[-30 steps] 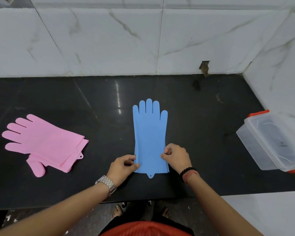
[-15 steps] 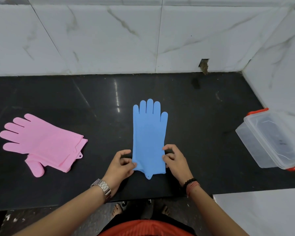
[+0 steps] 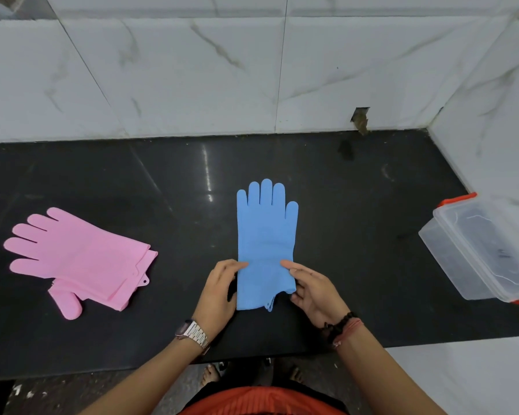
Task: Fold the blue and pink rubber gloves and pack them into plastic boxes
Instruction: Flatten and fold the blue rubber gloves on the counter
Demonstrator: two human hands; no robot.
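Blue gloves (image 3: 265,241) — matte rubber, flat — hands (image 3: 219,290) pinching cuff edges.

No readable text, labels, brands or numbers anywhere. Dark smudge inside the clear plastic box (image 3: 489,250) too blurred to read as print. Watch (image 3: 192,332) face too small to make out anything.
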